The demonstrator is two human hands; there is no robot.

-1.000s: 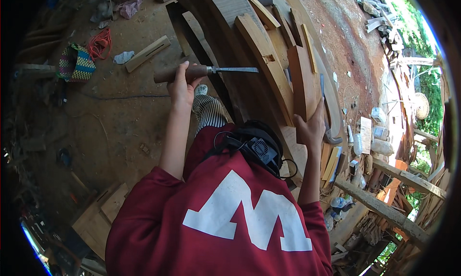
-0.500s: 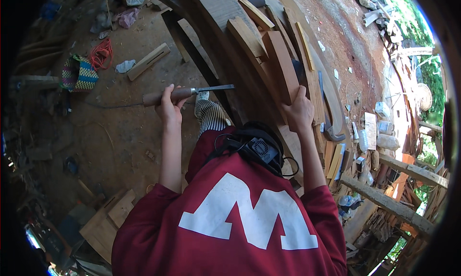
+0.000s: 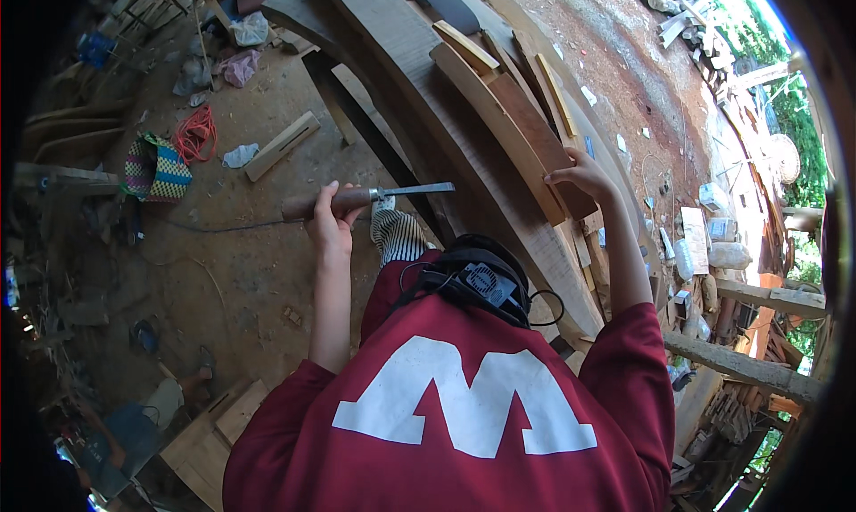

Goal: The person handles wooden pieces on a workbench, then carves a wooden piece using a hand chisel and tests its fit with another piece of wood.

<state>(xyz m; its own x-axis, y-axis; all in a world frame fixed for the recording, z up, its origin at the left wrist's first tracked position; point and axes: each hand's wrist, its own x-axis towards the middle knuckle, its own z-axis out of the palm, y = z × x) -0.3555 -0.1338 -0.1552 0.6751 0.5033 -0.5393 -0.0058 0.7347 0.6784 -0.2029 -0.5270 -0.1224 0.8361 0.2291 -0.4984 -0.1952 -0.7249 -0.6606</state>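
A chisel [image 3: 361, 196] with a brown wooden handle and a flat metal blade is in my left hand [image 3: 330, 229], its blade pointing right over the workbench's near edge. My fingers are wrapped round the handle. On the right, my right hand [image 3: 584, 180] is bent over a reddish-brown board [image 3: 538, 133], with fingertips at its left edge. A lighter, narrow wooden board [image 3: 499, 129] lies against that side, and the fingers reach its edge. The boards rest among other strips on a long, thick timber [image 3: 428, 84].
On the dirt floor at left lie a slotted wood piece [image 3: 282, 147], a woven bag [image 3: 159, 169] and red cord [image 3: 194, 133]. A curved dark piece [image 3: 444, 4] sits on the far timber. Plastic bottles [image 3: 684, 258] and scrap wood lie right. Another person [image 3: 169, 401] is partly visible lower left.
The reddish-brown board has been lowered and lies beside the lighter board. My right hand has shifted slightly right and its grip has loosened. The left hand and chisel moved a little right and down.
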